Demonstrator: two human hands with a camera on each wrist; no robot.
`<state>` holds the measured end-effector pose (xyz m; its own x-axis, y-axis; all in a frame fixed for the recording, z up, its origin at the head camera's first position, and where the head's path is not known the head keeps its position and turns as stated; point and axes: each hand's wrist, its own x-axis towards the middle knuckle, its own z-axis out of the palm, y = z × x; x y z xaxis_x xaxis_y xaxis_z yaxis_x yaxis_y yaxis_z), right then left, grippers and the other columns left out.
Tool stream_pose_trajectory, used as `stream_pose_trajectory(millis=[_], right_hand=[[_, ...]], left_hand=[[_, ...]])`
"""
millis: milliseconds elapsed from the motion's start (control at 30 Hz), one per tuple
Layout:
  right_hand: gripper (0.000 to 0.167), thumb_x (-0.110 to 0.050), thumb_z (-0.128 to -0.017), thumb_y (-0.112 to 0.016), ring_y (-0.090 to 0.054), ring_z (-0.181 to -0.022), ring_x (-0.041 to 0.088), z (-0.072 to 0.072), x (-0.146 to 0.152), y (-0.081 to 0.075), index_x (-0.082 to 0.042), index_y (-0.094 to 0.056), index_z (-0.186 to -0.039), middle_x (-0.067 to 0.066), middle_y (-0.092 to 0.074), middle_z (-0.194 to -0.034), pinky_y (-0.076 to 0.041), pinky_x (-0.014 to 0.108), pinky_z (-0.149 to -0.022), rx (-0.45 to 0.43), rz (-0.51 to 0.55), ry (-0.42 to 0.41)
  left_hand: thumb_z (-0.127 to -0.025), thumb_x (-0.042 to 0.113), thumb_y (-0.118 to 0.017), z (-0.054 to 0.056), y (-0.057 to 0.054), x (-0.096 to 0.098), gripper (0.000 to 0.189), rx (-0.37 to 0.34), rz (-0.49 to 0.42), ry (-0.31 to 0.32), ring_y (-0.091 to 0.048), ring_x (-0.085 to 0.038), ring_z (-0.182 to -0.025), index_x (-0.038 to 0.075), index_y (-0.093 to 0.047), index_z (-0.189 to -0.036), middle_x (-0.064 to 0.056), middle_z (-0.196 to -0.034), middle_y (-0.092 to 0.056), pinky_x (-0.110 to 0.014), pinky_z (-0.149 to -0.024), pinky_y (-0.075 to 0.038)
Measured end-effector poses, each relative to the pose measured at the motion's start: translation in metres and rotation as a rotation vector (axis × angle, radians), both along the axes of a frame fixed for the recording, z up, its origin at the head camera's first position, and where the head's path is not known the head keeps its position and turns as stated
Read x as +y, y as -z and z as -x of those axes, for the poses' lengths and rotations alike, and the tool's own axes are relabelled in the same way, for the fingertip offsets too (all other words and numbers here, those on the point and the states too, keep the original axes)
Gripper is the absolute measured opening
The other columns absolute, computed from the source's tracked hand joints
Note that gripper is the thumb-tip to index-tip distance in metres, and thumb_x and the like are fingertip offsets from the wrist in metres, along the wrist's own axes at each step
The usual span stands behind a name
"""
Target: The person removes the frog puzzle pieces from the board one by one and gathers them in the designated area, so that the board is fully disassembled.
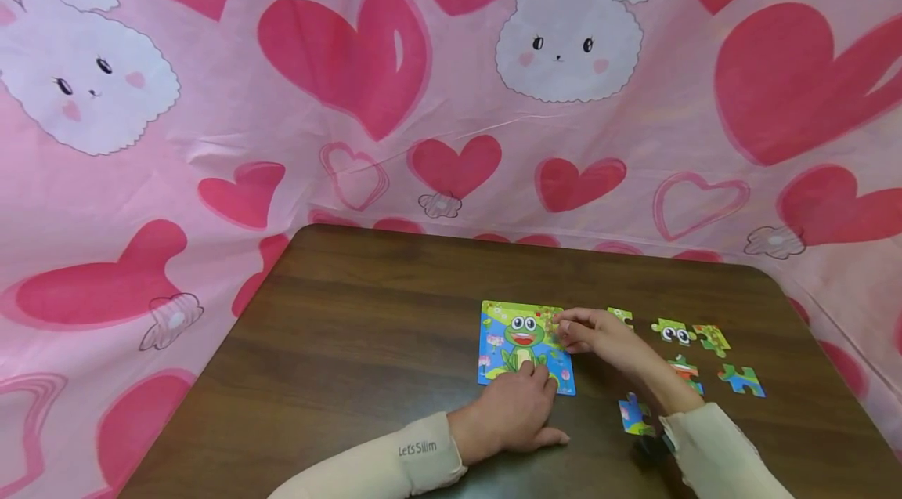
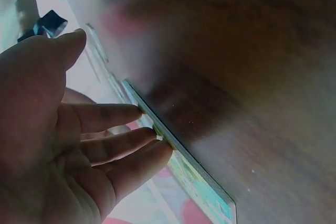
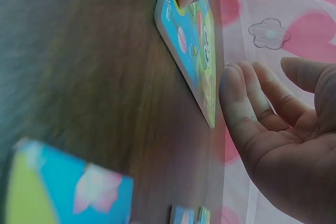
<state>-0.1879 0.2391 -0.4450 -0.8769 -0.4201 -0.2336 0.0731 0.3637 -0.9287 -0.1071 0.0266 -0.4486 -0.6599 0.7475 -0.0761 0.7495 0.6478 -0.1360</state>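
Observation:
A square frog puzzle (image 1: 523, 337) lies flat on the brown table, its picture showing a green frog with a red mouth. My left hand (image 1: 509, 409) rests its fingertips on the puzzle's near edge, thumb spread to the right. In the left wrist view, the straight fingers (image 2: 126, 150) meet the puzzle's border. Over the puzzle's right side hovers my right hand (image 1: 602, 338), fingers loosely bent. The right wrist view shows nothing between its fingers (image 3: 233, 90) and thumb, close by the puzzle's far corner.
Loose puzzle pieces lie right of the frog puzzle: one with eyes (image 1: 676, 333), one with red flowers (image 1: 713, 338), a blue and green one (image 1: 741, 380), and a blue one (image 1: 634, 414) near the right sleeve. A pink heart-patterned cloth (image 1: 465, 107) hangs behind the table (image 1: 338, 342).

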Motion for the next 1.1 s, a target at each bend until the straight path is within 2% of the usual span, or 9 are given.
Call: stream_pose_trajectory(millis=[100, 233, 533, 867, 1100], right_hand=[[0.046, -0.025, -0.105, -0.056, -0.070, -0.102, 0.027, 0.006, -0.008, 0.002, 0.008, -0.055, -0.137, 0.025, -0.067, -0.121, -0.059, 0.034, -0.088, -0.007, -0.001, -0.001], [0.044, -0.025, -0.105, -0.056, -0.070, -0.099, 0.026, 0.012, -0.017, 0.004, 0.007, -0.057, -0.136, 0.025, -0.068, -0.119, -0.059, 0.035, -0.088, -0.015, -0.012, -0.013], [0.041, -0.025, -0.105, -0.056, -0.069, -0.099, 0.025, 0.021, -0.034, 0.006, 0.005, -0.060, -0.132, 0.023, -0.068, -0.120, -0.059, 0.037, -0.089, -0.021, -0.040, -0.049], [0.040, -0.024, -0.106, -0.055, -0.072, -0.100, 0.027, 0.021, -0.050, 0.005, 0.006, -0.061, -0.131, 0.024, -0.068, -0.121, -0.061, 0.040, -0.083, -0.035, -0.038, -0.124], [0.037, -0.024, -0.106, -0.055, -0.068, -0.086, 0.019, 0.019, -0.060, 0.004, 0.005, -0.063, -0.129, 0.016, -0.070, -0.105, -0.060, 0.034, -0.077, -0.055, -0.076, -0.214]], left_hand=[[-0.092, 0.076, -0.047, 0.000, 0.000, 0.000, 0.069, -0.006, 0.002, 0.002, -0.052, -0.010, -0.096, 0.018, -0.065, -0.125, 0.006, -0.113, -0.060, -0.019, -0.071, -0.051], [-0.092, 0.077, -0.046, -0.001, 0.000, -0.001, 0.069, 0.007, 0.012, 0.000, -0.051, -0.010, -0.095, 0.019, -0.065, -0.125, 0.006, -0.112, -0.060, -0.019, -0.067, -0.050], [-0.092, 0.078, -0.043, -0.004, 0.002, 0.000, 0.072, 0.030, 0.044, -0.009, -0.053, -0.009, -0.098, 0.020, -0.062, -0.130, 0.007, -0.115, -0.059, -0.019, -0.063, -0.050], [-0.092, 0.079, -0.043, -0.004, 0.003, 0.002, 0.071, 0.035, 0.054, -0.018, -0.053, -0.009, -0.099, 0.021, -0.063, -0.128, 0.008, -0.113, -0.058, -0.020, -0.061, -0.049], [-0.093, 0.078, -0.042, -0.003, 0.004, 0.001, 0.069, 0.091, 0.052, 0.009, -0.053, -0.006, -0.100, 0.021, -0.066, -0.124, 0.009, -0.111, -0.060, -0.018, -0.063, -0.051]])
